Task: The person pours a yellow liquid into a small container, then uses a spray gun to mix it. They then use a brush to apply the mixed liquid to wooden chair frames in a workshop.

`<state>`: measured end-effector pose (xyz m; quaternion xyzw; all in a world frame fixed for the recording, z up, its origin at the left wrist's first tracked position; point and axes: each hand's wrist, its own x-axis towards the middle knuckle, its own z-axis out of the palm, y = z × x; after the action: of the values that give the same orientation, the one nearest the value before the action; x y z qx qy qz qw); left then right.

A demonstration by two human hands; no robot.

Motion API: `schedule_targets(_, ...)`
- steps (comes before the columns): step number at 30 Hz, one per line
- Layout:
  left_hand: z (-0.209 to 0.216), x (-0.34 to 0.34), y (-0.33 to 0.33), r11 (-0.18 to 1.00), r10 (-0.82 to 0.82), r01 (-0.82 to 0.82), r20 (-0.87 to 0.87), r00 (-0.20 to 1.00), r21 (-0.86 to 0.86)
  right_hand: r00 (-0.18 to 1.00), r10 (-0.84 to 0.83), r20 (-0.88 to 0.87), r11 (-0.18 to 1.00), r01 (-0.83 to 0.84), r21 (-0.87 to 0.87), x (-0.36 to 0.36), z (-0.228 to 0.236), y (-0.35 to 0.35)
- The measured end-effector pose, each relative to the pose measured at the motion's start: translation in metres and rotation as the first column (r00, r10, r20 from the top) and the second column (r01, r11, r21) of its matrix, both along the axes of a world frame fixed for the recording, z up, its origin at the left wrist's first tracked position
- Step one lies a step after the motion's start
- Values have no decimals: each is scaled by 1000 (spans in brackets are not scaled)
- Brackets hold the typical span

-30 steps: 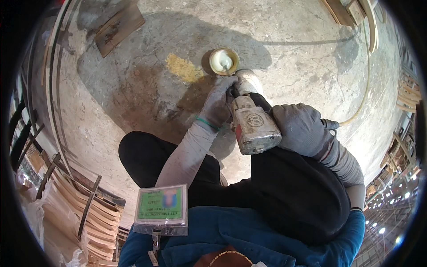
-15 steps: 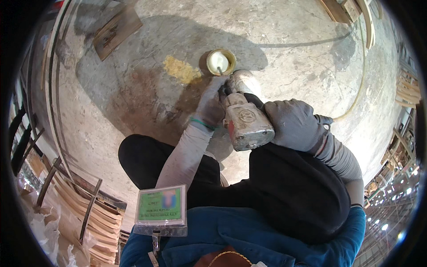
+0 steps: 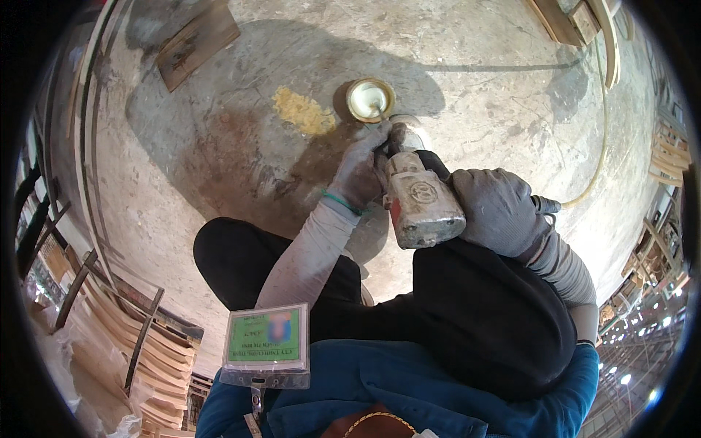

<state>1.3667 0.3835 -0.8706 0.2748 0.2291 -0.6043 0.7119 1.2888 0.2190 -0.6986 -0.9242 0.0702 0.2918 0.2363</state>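
My right hand [image 3: 500,212], in a grey glove, is wrapped round the handle of a worn metal air nail gun [image 3: 425,208]. The tool's blunt end faces my right knee, and its round drum-like part [image 3: 409,137] points away from me. At the tool's far left side is my left hand [image 3: 360,168], in a pale, dirty glove, its fingers curled against the front part; the fingertips are partly hidden. Just beyond them a small round tub [image 3: 392,102] stands on the floor, with white stuff inside and a thin stick [image 3: 380,111] leaning in it.
An air hose [image 3: 597,171] curves over the concrete floor on the right. A wooden board [image 3: 197,47] lies far left, and wood pieces [image 3: 558,22] lie far right. Stacked curved slats [image 3: 157,365] stand in a rack at lower left. A yellow patch [image 3: 303,111] marks the floor.
Both hands and the nail gun have shifted slightly to the right. The stick in the tub now leans more to the right. Both hands keep their hold.
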Motion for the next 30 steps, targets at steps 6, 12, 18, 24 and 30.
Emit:
schedule_targets(6,-15,-8,11,961,-222,82,556,801,265,998,23,-59,998,-20,53,7,6,0)
schedule_targets(12,14,6,-1,993,34,-40,50,998,114,998,-11,63,999,9,31,4,-4,1)
schedule_targets(18,10,13,5,999,43,-40,-166,985,20,990,54,129,997,-47,-54,9,-3,3)
schedule_targets(24,16,18,4,999,29,-25,-225,974,21,992,36,120,999,-36,-7,13,-2,4)
schedule_targets(30,14,17,4,998,7,-3,-64,998,60,995,14,100,1000,-13,-5,11,-1,6)
